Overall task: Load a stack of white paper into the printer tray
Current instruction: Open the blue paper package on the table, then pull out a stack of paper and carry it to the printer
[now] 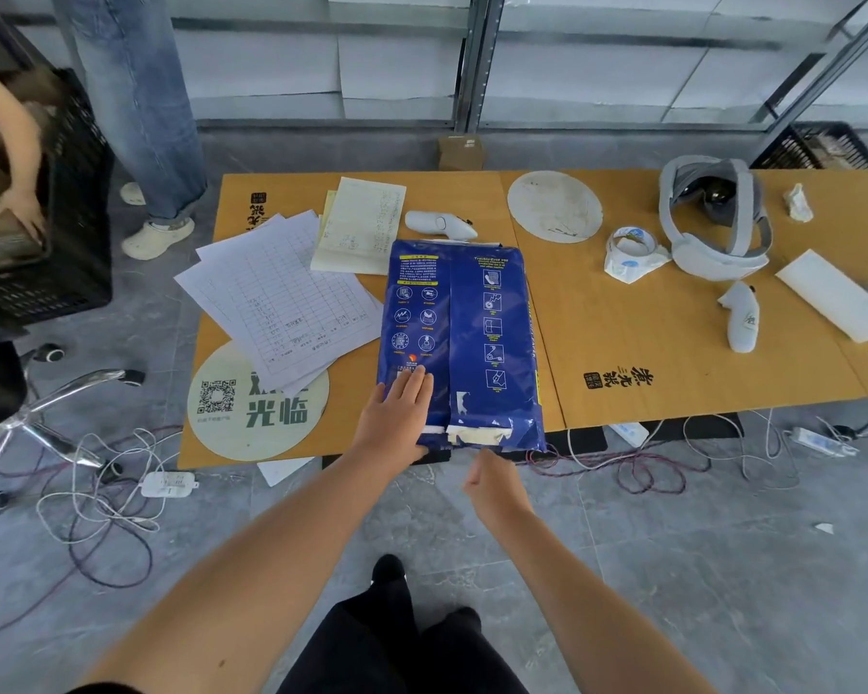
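The tabletop (647,313) is a low tan surface printed with dark characters, standing on a grey tiled floor (722,568); loose cables (106,513) trail across the floor along its near edge. The blue paper ream (464,338) lies flat near the middle of the tabletop, long side running away from the person; its near end reaches the front edge of the tabletop, and the wrapper there is torn, showing white paper edges and a strip of pale tape. To the left of the ream a fan of printed forms (281,298) overlaps a round pale sign (259,408) bearing a QR code; a yellowish sheet (359,225) lies behind them, its near corner just beside the ream's far left corner. A white headset (712,222) rests well to the right, with a tape roll (632,245) near it, a round disc (554,205) behind, one white controller (740,318) in front of the headset and another controller (439,225) just beyond the ream's far end.

The left hand (397,418) lies palm down on the near left part of the ream — fingers (414,385) extended and spread flat on the wrapper, pressing rather than gripping. The right hand (494,485) hangs just below the ream's torn near end, apart from it; its fingers are loosely curled and grasp nothing — the thumb points up toward the torn edge.
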A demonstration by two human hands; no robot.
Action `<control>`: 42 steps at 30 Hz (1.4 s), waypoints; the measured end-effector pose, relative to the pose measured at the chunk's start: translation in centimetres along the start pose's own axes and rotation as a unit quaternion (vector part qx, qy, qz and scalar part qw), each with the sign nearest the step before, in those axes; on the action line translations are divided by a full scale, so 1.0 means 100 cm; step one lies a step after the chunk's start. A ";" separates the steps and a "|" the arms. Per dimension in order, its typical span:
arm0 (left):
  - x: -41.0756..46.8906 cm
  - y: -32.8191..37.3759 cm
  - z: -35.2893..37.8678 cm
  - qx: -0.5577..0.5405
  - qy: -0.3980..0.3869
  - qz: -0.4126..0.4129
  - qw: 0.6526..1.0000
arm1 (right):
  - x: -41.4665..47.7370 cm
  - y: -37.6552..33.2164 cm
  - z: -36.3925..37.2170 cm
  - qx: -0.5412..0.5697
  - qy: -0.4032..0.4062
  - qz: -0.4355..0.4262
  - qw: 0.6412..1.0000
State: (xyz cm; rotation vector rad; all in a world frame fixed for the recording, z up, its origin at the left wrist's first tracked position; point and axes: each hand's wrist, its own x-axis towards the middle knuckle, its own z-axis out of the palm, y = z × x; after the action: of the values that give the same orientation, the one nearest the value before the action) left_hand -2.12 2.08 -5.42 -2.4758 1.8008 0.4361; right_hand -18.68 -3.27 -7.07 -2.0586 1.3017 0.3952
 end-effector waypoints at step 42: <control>0.001 -0.020 -0.037 -0.035 0.015 -0.027 0.999 | 0.051 -0.009 -0.107 0.057 0.096 -0.006 0.994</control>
State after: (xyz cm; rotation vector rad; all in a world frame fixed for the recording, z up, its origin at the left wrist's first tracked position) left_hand 0.50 1.85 -2.20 -2.5843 1.7543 0.4673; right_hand -16.55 -13.66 -1.81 -2.0467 1.3892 0.1148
